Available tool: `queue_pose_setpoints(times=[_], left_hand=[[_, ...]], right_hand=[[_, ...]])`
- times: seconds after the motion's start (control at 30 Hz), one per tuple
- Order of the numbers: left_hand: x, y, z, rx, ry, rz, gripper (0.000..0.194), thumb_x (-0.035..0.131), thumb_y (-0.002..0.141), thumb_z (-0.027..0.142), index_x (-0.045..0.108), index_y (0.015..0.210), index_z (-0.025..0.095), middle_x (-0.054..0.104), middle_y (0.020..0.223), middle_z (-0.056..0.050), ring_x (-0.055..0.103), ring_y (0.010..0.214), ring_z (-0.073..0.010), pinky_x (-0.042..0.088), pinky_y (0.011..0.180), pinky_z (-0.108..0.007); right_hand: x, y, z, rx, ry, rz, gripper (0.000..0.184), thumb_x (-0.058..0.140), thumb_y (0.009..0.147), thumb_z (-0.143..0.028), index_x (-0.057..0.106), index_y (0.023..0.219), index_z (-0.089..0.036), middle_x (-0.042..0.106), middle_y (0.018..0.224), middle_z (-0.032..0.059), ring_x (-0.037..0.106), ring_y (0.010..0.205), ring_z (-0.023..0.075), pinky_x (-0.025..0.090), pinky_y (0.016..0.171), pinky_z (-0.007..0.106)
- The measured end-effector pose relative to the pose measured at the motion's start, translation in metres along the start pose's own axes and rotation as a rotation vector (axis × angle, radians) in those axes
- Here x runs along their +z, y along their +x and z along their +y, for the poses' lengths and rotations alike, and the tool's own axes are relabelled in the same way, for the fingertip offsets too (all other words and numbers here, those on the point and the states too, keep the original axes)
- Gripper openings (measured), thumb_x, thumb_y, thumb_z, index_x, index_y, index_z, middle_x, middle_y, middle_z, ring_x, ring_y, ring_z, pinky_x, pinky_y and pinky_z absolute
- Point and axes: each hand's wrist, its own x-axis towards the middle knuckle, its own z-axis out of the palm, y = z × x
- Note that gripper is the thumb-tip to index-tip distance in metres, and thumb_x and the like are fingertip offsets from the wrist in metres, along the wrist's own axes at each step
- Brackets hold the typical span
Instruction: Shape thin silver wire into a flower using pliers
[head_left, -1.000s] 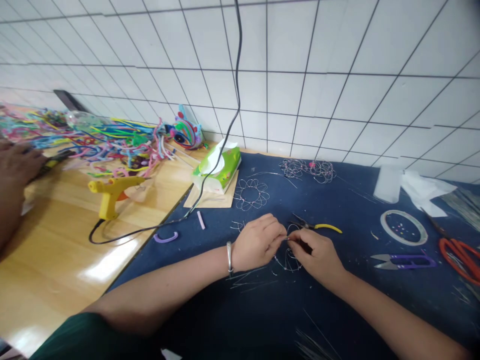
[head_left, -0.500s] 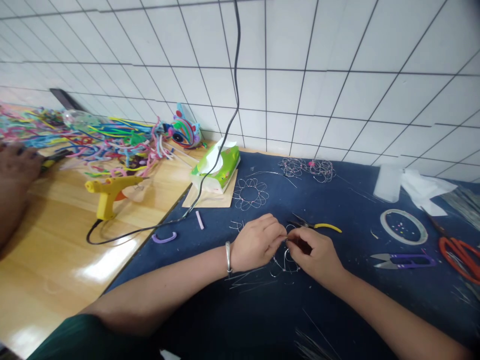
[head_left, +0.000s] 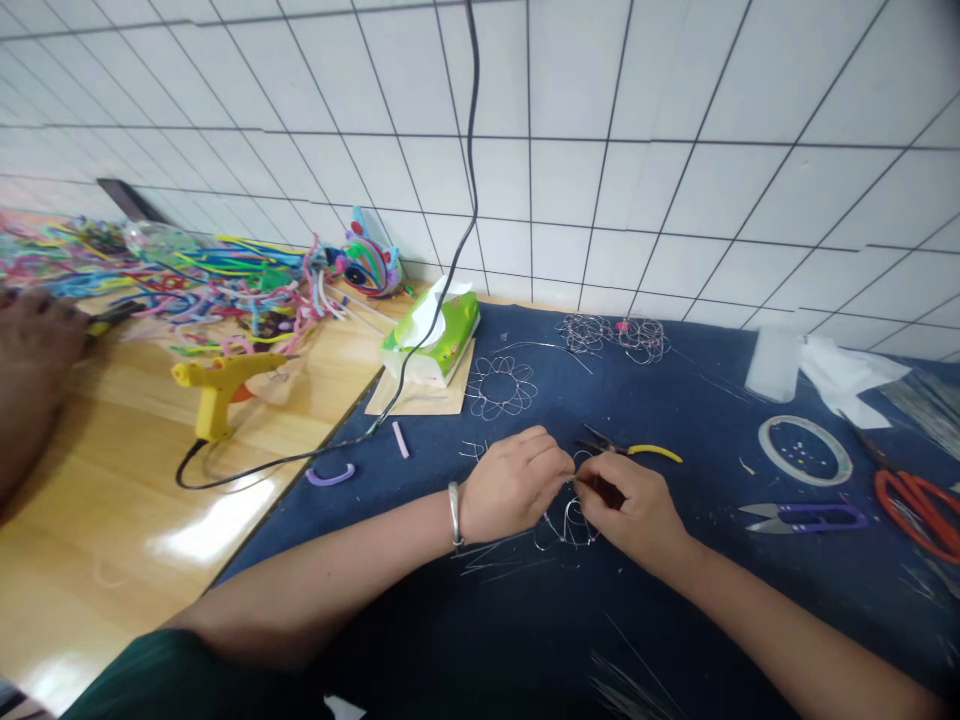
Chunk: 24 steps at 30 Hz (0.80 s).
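My left hand (head_left: 516, 485) and my right hand (head_left: 628, 506) meet over the blue cloth (head_left: 675, 600), both pinched on a small wire flower frame (head_left: 566, 522) that hangs between the fingertips. A silver bangle sits on my left wrist. Just beyond my hands lie yellow-handled pliers (head_left: 634, 451). A finished wire flower (head_left: 501, 387) lies farther back, and two more wire flowers (head_left: 615, 336) rest near the wall.
Purple snips (head_left: 804, 516), red scissors (head_left: 916, 510) and a tape ring (head_left: 804, 450) lie at right. A tissue pack (head_left: 433, 333), a yellow glue gun (head_left: 219, 385) with its black cord, and a heap of coloured pipe cleaners (head_left: 187, 280) sit left. Another person's hand (head_left: 34, 340) rests far left.
My hands stay pinched on the wire frame with only small finger shifts. The other person's hand at far left has drawn back a little.
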Motion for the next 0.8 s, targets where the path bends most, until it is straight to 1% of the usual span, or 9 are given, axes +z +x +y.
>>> queue_pose_setpoints(times=[0.1,0.27,0.47,0.63,0.8], left_hand=[[-0.0001,-0.0008,0.0005,0.004,0.010,0.003,0.016,0.039,0.086,0.017,0.055,0.087,0.013,0.058,0.080,-0.006,0.048,0.075,-0.0153,0.043,0.069,-0.030],[-0.0007,-0.0017,0.0006,-0.044,-0.003,-0.003,0.017,0.039,0.087,0.019,0.055,0.085,0.013,0.057,0.079,-0.006,0.048,0.075,-0.0155,0.043,0.068,-0.030],[-0.0056,0.0011,0.0001,-0.076,-0.072,-0.036,0.016,0.038,0.087,0.016,0.053,0.086,0.013,0.056,0.080,-0.006,0.048,0.077,-0.0158,0.043,0.070,-0.031],[-0.0085,0.0041,0.0003,-0.119,-0.222,0.012,0.014,0.038,0.087,0.015,0.051,0.083,0.014,0.055,0.077,-0.004,0.049,0.074,-0.0140,0.043,0.070,-0.029],[-0.0078,0.0039,0.0002,-0.127,-0.219,0.042,0.012,0.040,0.085,0.015,0.051,0.081,0.014,0.054,0.074,-0.004,0.048,0.073,-0.0136,0.043,0.068,-0.028]], right_hand=[[0.0008,-0.0001,-0.0014,-0.003,-0.014,0.007,0.006,0.052,0.073,-0.016,0.056,0.074,-0.020,0.051,0.063,-0.0027,0.047,0.057,0.0096,0.039,0.057,0.022],[0.0023,-0.0009,-0.0019,-0.005,-0.019,0.025,0.007,0.052,0.072,-0.016,0.056,0.076,-0.020,0.055,0.066,-0.0021,0.050,0.061,0.0106,0.041,0.060,0.023],[0.0021,-0.0001,-0.0020,0.049,0.006,0.017,0.008,0.050,0.074,-0.015,0.056,0.075,-0.021,0.055,0.066,-0.0029,0.051,0.060,0.0101,0.041,0.060,0.022],[-0.0008,0.0015,-0.0044,0.049,0.045,-0.021,0.013,0.047,0.075,-0.013,0.056,0.078,-0.021,0.055,0.067,-0.0036,0.049,0.058,0.0090,0.040,0.059,0.022],[-0.0008,0.0021,-0.0051,0.062,0.069,-0.040,0.012,0.049,0.074,-0.016,0.057,0.080,-0.022,0.055,0.065,-0.0035,0.049,0.057,0.0093,0.039,0.057,0.022]])
